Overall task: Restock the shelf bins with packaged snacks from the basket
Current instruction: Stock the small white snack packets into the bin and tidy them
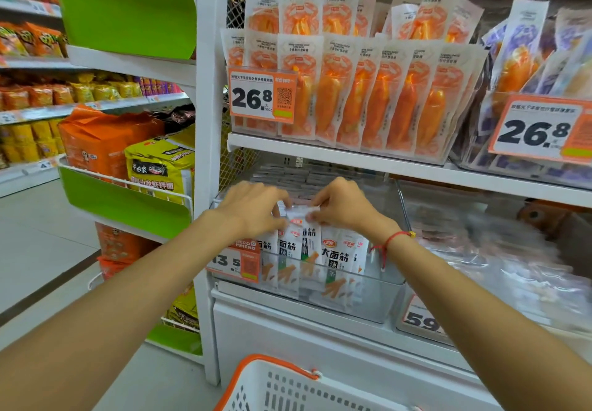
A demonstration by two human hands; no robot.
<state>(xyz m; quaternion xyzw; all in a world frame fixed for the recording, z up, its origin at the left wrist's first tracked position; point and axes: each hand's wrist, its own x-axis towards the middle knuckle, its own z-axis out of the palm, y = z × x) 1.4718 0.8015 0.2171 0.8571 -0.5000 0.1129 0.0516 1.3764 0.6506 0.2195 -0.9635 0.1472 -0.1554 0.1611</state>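
A clear plastic shelf bin (378, 298) on the lower shelf holds several upright white snack packets (333, 260) printed with black characters and orange sticks. My left hand (253, 208) and my right hand (342, 205) meet above the bin's front row. Both pinch the top edge of one white packet (299, 215) standing among the others. The white basket with an orange rim (275, 385) sits at the bottom edge of the view, below my arms; its contents are hidden.
The upper shelf carries a bin of orange-and-white packets (352, 96) behind a 26.8 price tag (261, 95). Blurred bins (499, 250) stand to the right. At left, green-fronted wire racks (128, 205) hold orange and yellow noodle packs beside the aisle floor.
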